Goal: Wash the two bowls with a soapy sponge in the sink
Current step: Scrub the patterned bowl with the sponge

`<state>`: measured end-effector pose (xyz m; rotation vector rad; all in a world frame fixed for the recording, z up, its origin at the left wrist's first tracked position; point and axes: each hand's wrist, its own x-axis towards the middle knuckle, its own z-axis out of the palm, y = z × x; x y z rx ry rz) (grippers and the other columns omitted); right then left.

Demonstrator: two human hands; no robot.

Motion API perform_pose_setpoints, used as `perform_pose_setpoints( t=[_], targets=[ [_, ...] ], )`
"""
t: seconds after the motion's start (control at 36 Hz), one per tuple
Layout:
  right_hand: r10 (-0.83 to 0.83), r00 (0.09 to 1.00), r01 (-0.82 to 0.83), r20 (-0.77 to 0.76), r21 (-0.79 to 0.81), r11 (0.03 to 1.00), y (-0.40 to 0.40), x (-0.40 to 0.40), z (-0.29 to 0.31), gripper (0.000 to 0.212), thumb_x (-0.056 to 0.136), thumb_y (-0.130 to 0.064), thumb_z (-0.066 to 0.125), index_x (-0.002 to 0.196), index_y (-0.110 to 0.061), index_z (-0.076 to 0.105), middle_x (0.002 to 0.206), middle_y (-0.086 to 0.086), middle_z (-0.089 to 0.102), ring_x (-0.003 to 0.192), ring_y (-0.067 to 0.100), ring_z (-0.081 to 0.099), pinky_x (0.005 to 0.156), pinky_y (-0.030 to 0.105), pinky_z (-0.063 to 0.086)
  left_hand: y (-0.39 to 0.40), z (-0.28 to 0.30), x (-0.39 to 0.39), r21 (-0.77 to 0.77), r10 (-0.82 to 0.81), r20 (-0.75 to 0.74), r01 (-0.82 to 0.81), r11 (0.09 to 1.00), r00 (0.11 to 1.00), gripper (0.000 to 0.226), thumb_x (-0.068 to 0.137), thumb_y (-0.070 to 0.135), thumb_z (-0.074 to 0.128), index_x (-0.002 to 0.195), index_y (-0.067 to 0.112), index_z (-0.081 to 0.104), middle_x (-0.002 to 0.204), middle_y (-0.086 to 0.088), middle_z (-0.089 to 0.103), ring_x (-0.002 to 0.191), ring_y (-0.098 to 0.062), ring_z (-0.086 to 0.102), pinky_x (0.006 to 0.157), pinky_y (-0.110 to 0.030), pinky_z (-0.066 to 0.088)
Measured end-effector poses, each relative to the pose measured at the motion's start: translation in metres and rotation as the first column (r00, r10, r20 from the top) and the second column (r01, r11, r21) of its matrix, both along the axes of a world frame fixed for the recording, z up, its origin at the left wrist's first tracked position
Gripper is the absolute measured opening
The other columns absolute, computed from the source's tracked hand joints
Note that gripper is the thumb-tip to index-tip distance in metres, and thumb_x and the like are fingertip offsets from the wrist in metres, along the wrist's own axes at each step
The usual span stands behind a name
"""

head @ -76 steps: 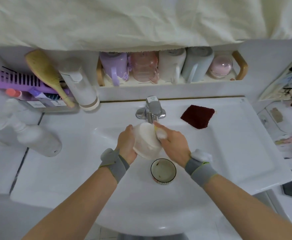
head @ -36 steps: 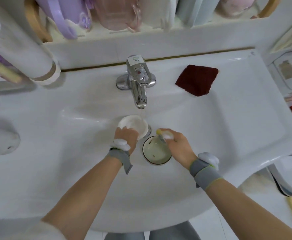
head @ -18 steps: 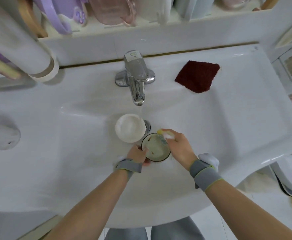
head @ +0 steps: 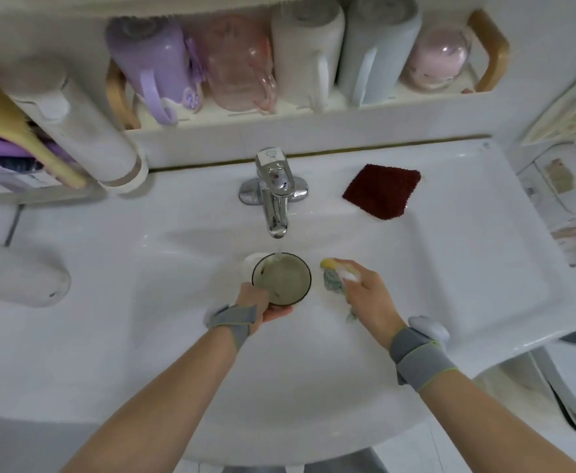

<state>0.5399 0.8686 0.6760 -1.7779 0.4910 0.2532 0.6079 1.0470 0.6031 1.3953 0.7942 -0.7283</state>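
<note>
My left hand (head: pixel 262 303) grips the near rim of a dark-rimmed bowl (head: pixel 281 279) and holds it under the faucet (head: pixel 274 196), where a thin stream of water falls into it. Just behind that bowl, only the edge of a white bowl (head: pixel 250 258) shows, low in the sink (head: pixel 143 302). My right hand (head: pixel 365 293) is to the right of the dark-rimmed bowl, apart from it, closed on a yellow and green soapy sponge (head: pixel 334 276).
A dark red cloth (head: pixel 380 191) lies on the sink ledge to the right of the faucet. Above is a shelf of upturned cups (head: pixel 307 52). A white pump bottle (head: pixel 75 117) and a wooden brush (head: pixel 17 121) stand at the left. A white spray bottle (head: pixel 17 274) lies left.
My left hand set the white bowl down in the basin, took hold of the dark-rimmed bowl and raised it under the running water. My right hand with the sponge moved off to the right.
</note>
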Motion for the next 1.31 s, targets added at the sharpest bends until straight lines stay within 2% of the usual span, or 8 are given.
perform_pose_setpoints(
  t=[0.42,0.53,0.67,0.78,0.89,1.03,1.14,1.31],
  targets=[
    [-0.012,1.0,0.012,-0.005,0.027,1.0,0.009,-0.009,0.012,0.031,0.1,-0.019,0.039,0.114,-0.029,0.064,0.109,-0.007,0.065,0.061,-0.013,0.053,0.044,0.029,0.044,0.003,0.03,0.023,-0.052,-0.014,0.102,0.02,0.998,0.995,0.044,0.092,-0.008,0.033,0.13,0.013,0.042,0.137,-0.015,0.045,0.103,-0.041,0.058,0.048,-0.042,0.059],
    [-0.009,1.0,0.009,0.011,0.032,0.999,0.009,-0.009,0.014,0.03,0.1,-0.02,0.039,0.112,-0.033,0.064,0.114,-0.005,0.066,0.086,0.003,0.06,0.043,0.029,0.045,0.004,0.04,0.005,0.019,-0.105,0.112,0.103,0.994,0.988,0.043,0.094,-0.006,0.037,0.133,0.012,0.037,0.139,-0.016,0.042,0.098,-0.045,0.059,0.046,-0.043,0.057],
    [-0.042,0.999,0.041,0.034,0.012,0.999,0.007,-0.008,0.019,0.032,0.1,-0.021,0.038,0.118,-0.026,0.064,0.114,-0.007,0.065,0.069,-0.005,0.055,0.044,0.024,0.045,0.0,0.052,-0.023,0.137,-0.359,0.109,0.343,0.929,0.927,0.047,0.093,-0.006,0.04,0.136,0.01,0.032,0.139,-0.016,0.036,0.111,-0.05,0.052,0.074,-0.059,0.055],
    [-0.095,0.993,0.095,0.069,-0.001,0.995,0.0,-0.012,0.021,0.031,0.099,-0.021,0.039,0.114,-0.028,0.065,0.112,-0.005,0.068,0.1,0.008,0.064,0.059,0.016,0.041,-0.013,0.059,-0.031,0.145,-0.478,0.135,0.46,0.876,0.868,0.038,0.093,-0.001,0.037,0.127,0.015,0.039,0.13,-0.013,0.045,0.095,-0.044,0.061,0.056,-0.048,0.058],
    [-0.181,0.979,0.182,0.091,-0.008,0.983,-0.019,-0.02,0.025,0.031,0.098,-0.023,0.038,0.112,-0.031,0.065,0.111,-0.008,0.068,0.106,0.01,0.062,0.063,0.019,0.04,-0.031,0.073,-0.023,0.123,-0.524,0.164,0.51,0.851,0.836,0.037,0.088,0.012,0.051,0.125,0.016,0.045,0.12,-0.011,0.05,0.084,-0.04,0.061,0.065,-0.06,0.056],
    [-0.26,0.96,0.264,0.104,-0.027,0.964,-0.043,-0.029,0.034,0.032,0.098,-0.024,0.038,0.114,-0.03,0.065,0.111,-0.008,0.067,0.104,0.007,0.062,0.069,0.023,0.042,-0.057,0.087,-0.011,0.768,-0.917,0.216,0.522,0.371,0.334,0.053,0.089,0.004,0.044,0.137,0.025,0.034,0.123,-0.014,0.04,0.098,-0.038,0.055,0.075,-0.041,0.053],
    [-0.287,0.953,0.29,0.099,-0.017,0.957,-0.05,-0.033,0.038,0.03,0.098,-0.027,0.039,0.114,-0.03,0.064,0.112,-0.008,0.066,0.102,0.008,0.061,0.063,0.021,0.04,-0.07,0.101,0.0,0.95,-0.998,0.047,0.309,0.036,-0.031,0.065,0.088,-0.002,0.043,0.145,0.025,0.025,0.132,-0.013,0.03,0.096,-0.037,0.057,0.077,-0.043,0.05],
    [-0.304,0.946,0.306,0.114,-0.005,0.952,-0.052,-0.034,0.043,0.039,0.085,-0.045,0.038,0.114,-0.035,0.063,0.115,-0.012,0.065,0.11,0.011,0.059,0.071,0.028,0.042,-0.078,0.112,0.011,0.977,-0.956,0.002,-0.205,0.065,-0.292,0.077,0.055,-0.015,0.055,0.123,0.019,0.043,0.104,-0.013,0.036,0.067,-0.032,0.06,0.032,-0.022,0.039]
  ],
)
